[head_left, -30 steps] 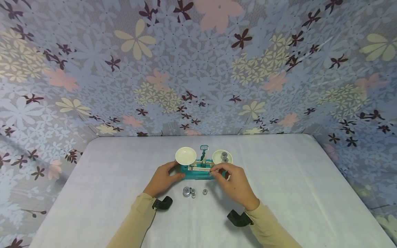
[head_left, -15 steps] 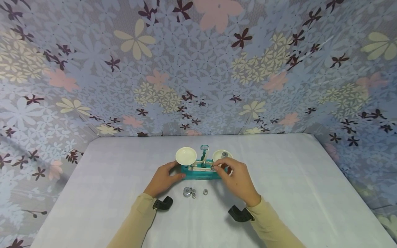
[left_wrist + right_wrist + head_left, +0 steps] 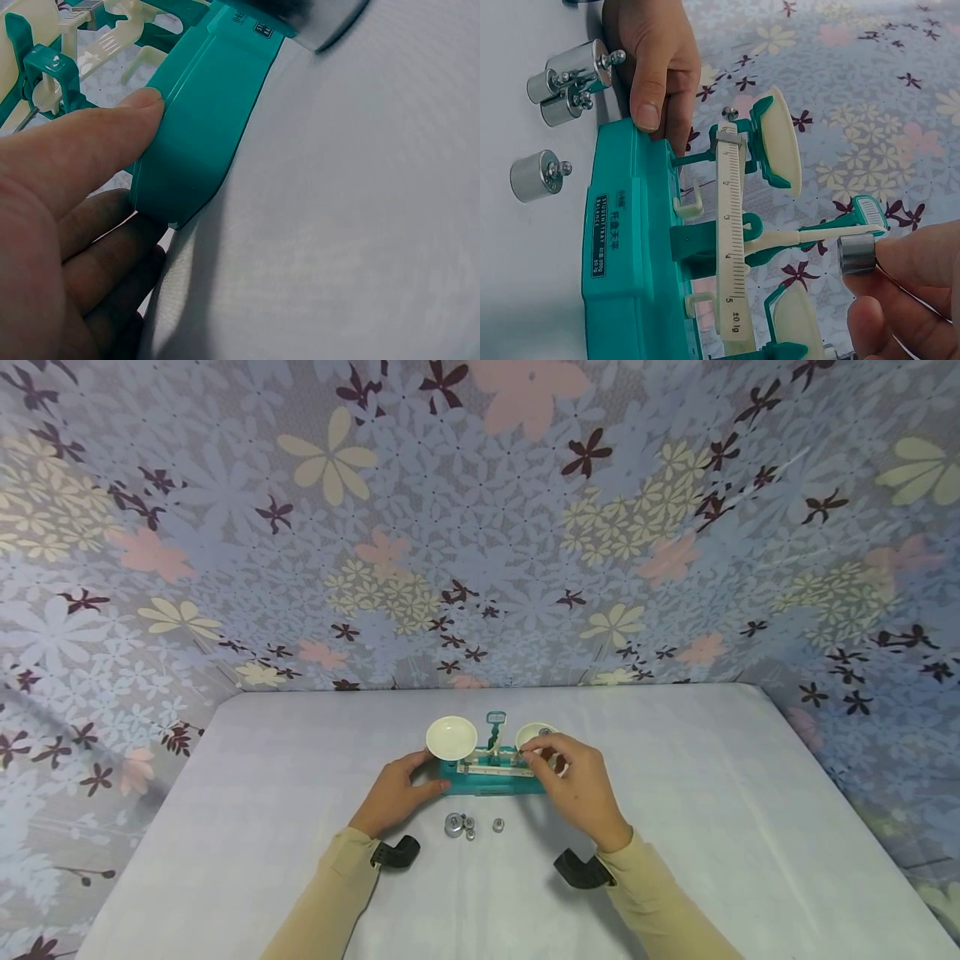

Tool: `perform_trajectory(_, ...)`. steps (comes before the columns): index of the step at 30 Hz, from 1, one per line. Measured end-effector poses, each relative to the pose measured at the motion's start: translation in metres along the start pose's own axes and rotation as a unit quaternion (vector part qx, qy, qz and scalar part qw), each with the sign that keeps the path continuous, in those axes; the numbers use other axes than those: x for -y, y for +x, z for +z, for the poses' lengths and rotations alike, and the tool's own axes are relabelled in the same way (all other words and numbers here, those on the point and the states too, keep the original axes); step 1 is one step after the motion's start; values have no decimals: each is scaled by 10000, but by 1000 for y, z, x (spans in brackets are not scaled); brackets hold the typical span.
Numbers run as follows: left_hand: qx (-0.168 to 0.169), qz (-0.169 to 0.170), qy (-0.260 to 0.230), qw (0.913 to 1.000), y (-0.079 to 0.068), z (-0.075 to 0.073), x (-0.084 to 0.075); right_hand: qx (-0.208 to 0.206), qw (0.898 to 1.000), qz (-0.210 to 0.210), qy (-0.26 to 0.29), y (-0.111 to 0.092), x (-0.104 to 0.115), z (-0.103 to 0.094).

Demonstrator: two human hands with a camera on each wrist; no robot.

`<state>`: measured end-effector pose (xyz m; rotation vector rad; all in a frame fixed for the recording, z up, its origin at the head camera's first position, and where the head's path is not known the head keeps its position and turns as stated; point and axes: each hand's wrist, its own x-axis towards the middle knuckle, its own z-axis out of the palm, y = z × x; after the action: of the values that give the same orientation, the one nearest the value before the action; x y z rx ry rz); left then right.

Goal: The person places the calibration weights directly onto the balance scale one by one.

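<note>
My right hand [image 3: 581, 783] is pinching a metal weight [image 3: 857, 253] near the right pan [image 3: 528, 733] of the balance [image 3: 483, 783]; my left hand [image 3: 397, 793] is gripping the balance's left end. Other weights [image 3: 576, 64] are standing in front. Seemingly I'm loading that pan, needing gentle lowering next.

The balance base [image 3: 495, 785] and its ten-o'clock pan [image 3: 452, 737] are showing smooth plastic, the held weight [image 3: 857, 255] is gleaming like metal, the desk cloth [image 3: 697, 777] is lying matt.

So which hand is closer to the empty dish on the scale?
Left. The left hand grips the base at its end, just below the empty dish; the right hand is in front of the other dish, pinching a metal weight.
</note>
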<state>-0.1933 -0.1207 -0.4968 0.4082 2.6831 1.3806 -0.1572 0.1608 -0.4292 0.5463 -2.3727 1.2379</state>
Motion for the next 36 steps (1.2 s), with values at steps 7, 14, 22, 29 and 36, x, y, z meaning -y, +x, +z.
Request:
perform_trajectory(7, -4, -18, 11, 10000, 0, 0, 1, -170, 9999, -9, -7, 1, -3, 1)
perform_trajectory(14, -30, 35, 14, 10000, 1, 0, 2, -325, 9988, -189, -327, 4, -7, 1)
perform_trajectory(22, -27, -5, 36, 10000, 1, 0, 2, -474, 9967, -374, -540, 11, -9, 1)
perform_trajectory(29, 7, -72, 40, 10000, 2, 1, 2, -539, 9949, -386, -762, 14, -14, 3)
perform_trajectory(36, 34, -88, 40, 9999, 2, 0, 3, -550, 9934, -468, -888, 17, -21, 6)
